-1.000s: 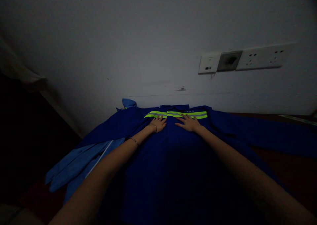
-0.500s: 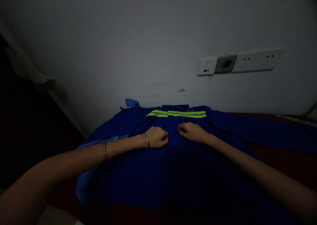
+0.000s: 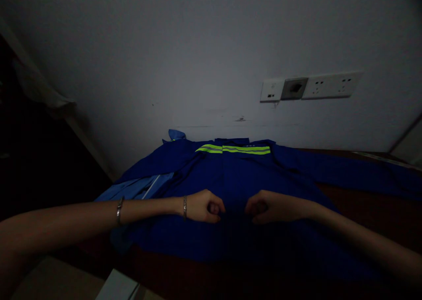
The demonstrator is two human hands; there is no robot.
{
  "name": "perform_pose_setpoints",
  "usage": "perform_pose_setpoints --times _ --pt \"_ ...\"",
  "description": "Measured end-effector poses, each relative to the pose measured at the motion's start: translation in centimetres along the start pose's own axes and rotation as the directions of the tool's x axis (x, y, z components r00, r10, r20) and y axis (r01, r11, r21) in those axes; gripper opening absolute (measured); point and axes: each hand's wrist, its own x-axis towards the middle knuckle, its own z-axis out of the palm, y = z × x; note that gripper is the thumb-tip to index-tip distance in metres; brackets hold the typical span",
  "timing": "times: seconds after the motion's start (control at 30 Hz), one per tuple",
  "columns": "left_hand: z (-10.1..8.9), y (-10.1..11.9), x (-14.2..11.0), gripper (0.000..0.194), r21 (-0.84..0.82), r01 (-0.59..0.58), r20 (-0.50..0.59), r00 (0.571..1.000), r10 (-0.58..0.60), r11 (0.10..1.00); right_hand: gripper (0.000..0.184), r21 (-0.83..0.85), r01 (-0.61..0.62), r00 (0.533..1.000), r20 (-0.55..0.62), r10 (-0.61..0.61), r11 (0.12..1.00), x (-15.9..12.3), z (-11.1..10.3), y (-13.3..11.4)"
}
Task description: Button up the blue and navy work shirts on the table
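Observation:
A dark blue work jacket [image 3: 184,238] is spread out flat, with a yellow-green and grey reflective band [image 3: 245,149] across its chest. Over the jacket's front, left of the middle, is my left hand [image 3: 201,206]; its fingers are loosely curled, with a gap between thumb and forefinger. My right hand [image 3: 275,206] faces it from the other side of the middle, fingers bent in the same way and tips apart. I see no cloth gripped in either hand. The jacket's lower part lies in deep shadow.
Lighter blue cloth [image 3: 135,186] shows beside the jacket's left side. Behind stands a pale wall [image 3: 184,62] with a row of sockets and switches [image 3: 326,86]. The dark red surface [image 3: 356,207] extends under the jacket. A pale box-like object [image 3: 117,286] is at the bottom left.
Both hands have moved down the jacket, towards me, and slightly farther apart. Their fingers have loosened from a tighter curl. The view has shifted slightly, and the pale object shows more.

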Motion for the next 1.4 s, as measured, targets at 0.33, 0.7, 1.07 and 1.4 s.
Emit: perform_pose_setpoints --times 0.33,0.7,1.07,1.4 --pt "0.9 1.2 -1.8 0.019 0.073 -0.167 0.249 0.958 0.144 0.983 0.031 0.039 0.072 0.882 0.464 -0.082 0.997 -1.5 1.8 -4.4" --pt "-1.1 -8.6 3.7 0.065 0.526 0.312 -0.213 0.949 -0.232 0.791 0.075 -0.458 -0.311 0.907 -0.405 0.116 0.833 5.2 3.3 5.7" --pt "-4.4 -12.3 8.4 0.061 0.555 0.375 -0.261 0.926 -0.272 0.743 0.077 -0.420 -0.395 0.871 -0.455 0.187 0.817 9.5 -0.5 8.4" --pt "-5.7 -10.4 8.8 0.044 0.591 0.237 -0.359 0.933 -0.012 0.771 0.060 -0.463 -0.327 0.861 -0.506 0.058 0.824 9.6 -1.9 7.3"
